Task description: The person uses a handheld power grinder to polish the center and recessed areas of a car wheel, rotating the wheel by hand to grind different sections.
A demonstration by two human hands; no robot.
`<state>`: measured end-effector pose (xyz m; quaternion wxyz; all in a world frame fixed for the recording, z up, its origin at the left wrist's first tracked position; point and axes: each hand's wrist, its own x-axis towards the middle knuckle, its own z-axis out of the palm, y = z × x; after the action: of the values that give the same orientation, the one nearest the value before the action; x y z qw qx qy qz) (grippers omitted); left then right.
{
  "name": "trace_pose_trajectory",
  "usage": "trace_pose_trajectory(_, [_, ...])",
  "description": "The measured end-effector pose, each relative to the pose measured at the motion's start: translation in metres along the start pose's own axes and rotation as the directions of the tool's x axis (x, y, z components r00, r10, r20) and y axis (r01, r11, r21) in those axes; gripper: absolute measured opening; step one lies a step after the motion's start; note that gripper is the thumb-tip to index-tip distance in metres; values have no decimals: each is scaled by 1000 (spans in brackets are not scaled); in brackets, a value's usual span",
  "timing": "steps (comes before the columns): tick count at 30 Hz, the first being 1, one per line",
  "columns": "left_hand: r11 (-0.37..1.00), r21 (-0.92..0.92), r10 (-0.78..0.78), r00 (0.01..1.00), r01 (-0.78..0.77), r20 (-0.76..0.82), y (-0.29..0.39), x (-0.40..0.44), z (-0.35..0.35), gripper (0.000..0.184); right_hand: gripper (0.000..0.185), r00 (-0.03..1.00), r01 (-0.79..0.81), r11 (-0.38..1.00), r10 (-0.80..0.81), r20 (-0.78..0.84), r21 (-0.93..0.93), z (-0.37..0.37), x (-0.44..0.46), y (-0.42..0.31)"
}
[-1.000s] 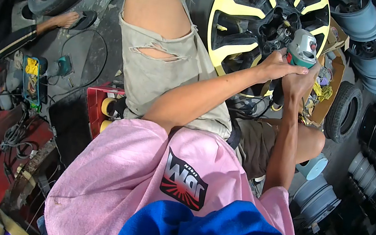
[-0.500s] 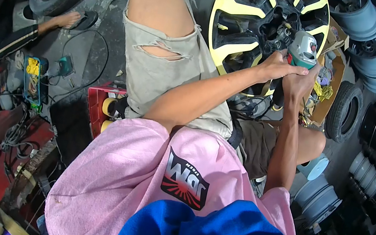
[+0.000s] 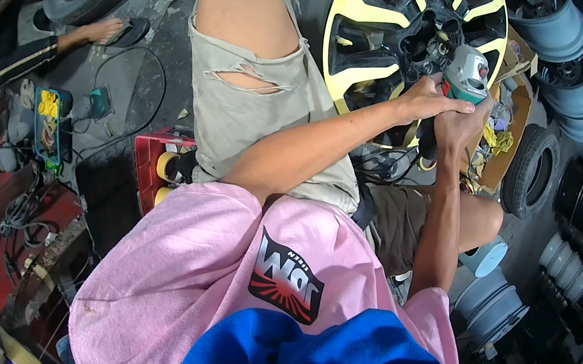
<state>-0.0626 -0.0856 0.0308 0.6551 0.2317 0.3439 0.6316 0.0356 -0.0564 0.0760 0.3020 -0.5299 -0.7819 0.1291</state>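
A power tool [image 3: 467,74] with a grey metal head and a green body is held over the hub of a black and yellow wheel rim [image 3: 368,14]. My left hand [image 3: 422,102] is closed on the tool's near left side, its thumb stretched toward the other hand. Wrapped round the tool's body from the right is my right hand [image 3: 460,124]. The tool's working end is at the hub and is too small to make out. The rim leans beside my bent knee, with its spoked face up.
Grey rims [image 3: 573,85] and a tyre [image 3: 532,173] stand at the right, by a cardboard box [image 3: 516,133] of odds and ends. A red crate [image 3: 148,167] lies left of my lap. Another person's foot [image 3: 102,30] is at the upper left, near cables.
The tool and both my hands have shifted very slightly left, still over the hub. At the upper left, the other person's arm has come into view.
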Motion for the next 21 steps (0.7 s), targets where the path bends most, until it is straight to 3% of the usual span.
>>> trace_pose_trajectory(5, [998, 65, -1, 999, 4, -47, 3, 0, -9, 88, 77, 998, -52, 994, 47, 49, 93, 7, 2, -3])
trace_pose_trajectory(12, [997, 68, 35, 997, -30, -69, 6, -5, -12, 90, 77, 998, -6, 993, -1, 55, 119, 8, 1, -9])
trace_pose_trajectory(21, [996, 52, -68, 998, 68, -11, -13, 6, -2, 83, 72, 999, -37, 999, 38, 18, -28, -2, -4, 8])
